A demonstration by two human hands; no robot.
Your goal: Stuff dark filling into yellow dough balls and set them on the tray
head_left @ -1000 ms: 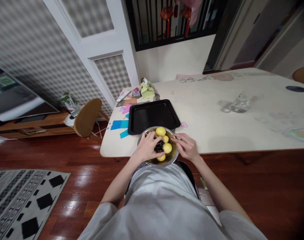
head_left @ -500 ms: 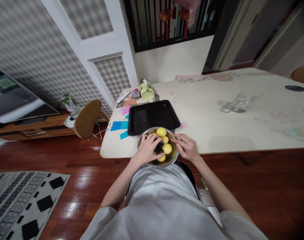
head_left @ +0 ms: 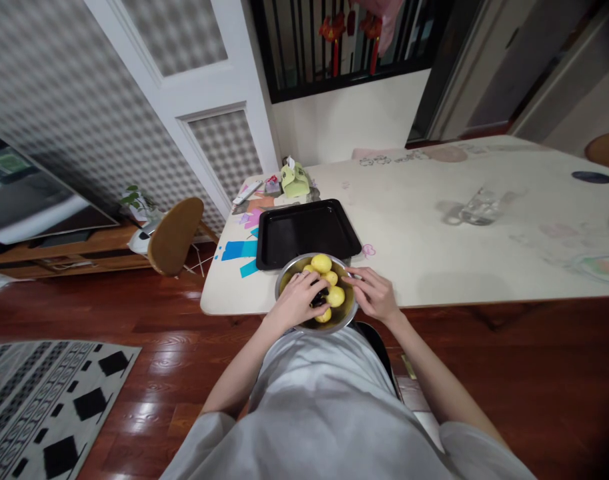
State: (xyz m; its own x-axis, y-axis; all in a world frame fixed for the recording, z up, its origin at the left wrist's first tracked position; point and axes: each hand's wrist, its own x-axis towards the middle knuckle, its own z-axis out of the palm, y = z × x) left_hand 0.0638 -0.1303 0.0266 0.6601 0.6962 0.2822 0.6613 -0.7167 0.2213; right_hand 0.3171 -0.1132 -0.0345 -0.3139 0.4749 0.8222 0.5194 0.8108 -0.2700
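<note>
Left fingers (head_left: 313, 283) curl amid fruit (head_left: 336, 297), grip unclear; right fingers (head_left: 363, 285) clasp bowl (head_left: 345, 315) near tray (head_left: 308, 230).

Both arms (head_left: 238, 371) are being held forward, the left hand (head_left: 300, 298) with fingers curled, the right hand (head_left: 375, 293) with fingers pointing inward.

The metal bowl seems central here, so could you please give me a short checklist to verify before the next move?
1. Yellow fruits inside the metal bowl: ok, all those visible lie within its rim.
2. Left hand in the bowl, over the dark items: ok.
3. Left hand's grip on a dark item: cannot tell, its fingers hide the contact.
4. Right hand at the bowl's right side: ok, though firmness cannot be judged.
5. Bowl wholly within the table edge: not ok, its near rim shows past that edge.
6. Clear glass vessel away from both hands: ok, well off to the right.
</note>
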